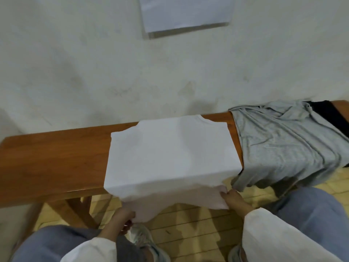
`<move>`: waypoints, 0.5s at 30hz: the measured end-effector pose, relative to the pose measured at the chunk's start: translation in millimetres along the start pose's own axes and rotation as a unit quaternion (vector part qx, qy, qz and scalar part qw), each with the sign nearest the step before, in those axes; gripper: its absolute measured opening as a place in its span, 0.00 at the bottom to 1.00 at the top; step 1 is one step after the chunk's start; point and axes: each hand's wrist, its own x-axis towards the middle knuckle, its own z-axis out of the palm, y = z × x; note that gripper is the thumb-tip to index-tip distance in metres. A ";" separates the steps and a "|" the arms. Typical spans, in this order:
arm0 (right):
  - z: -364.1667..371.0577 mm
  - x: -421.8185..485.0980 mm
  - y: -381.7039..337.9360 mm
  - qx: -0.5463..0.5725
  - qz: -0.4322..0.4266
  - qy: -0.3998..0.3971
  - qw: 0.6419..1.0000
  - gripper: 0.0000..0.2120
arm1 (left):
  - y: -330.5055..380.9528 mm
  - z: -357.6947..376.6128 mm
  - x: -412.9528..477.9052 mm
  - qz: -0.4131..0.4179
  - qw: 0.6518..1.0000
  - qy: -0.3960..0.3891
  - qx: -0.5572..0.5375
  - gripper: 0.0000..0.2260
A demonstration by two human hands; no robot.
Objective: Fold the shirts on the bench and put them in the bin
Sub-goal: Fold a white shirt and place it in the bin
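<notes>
A white shirt lies spread on the wooden bench, its sides folded in, collar toward the wall and lower part hanging over the front edge. My left hand pinches the hanging hem at its lower left corner. My right hand pinches the hem at its right corner. A grey shirt lies crumpled on the bench to the right, draping over the front edge. No bin is in view.
A black garment shows under the grey shirt at the far right. The wall stands right behind the bench. My knees in blue trousers and my shoes are below, on a tiled floor.
</notes>
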 end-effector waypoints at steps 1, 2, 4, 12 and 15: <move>-3.5 -4.6 5.1 0.011 -0.015 0.001 1.000 0.13 | 1.0 -1.9 -7.6 0.009 1.000 0.003 0.015 0.06; -10.5 -17.2 7.5 0.024 -0.037 0.009 0.999 0.11 | -0.6 -6.7 -21.2 0.028 0.999 0.012 0.020 0.06; -21.4 -22.9 10.1 0.060 -0.058 0.012 0.996 0.11 | 5.2 -13.8 -35.8 0.079 0.996 0.017 0.022 0.07; -78.3 -101.6 -40.8 0.176 -0.069 -0.163 0.968 0.07 | 28.7 -72.1 -120.2 0.183 0.963 -0.096 0.175 0.04; -114.6 -109.2 -60.0 0.304 -0.081 -0.216 0.924 0.01 | 51.3 -102.1 -144.3 0.243 0.958 -0.145 0.044 0.07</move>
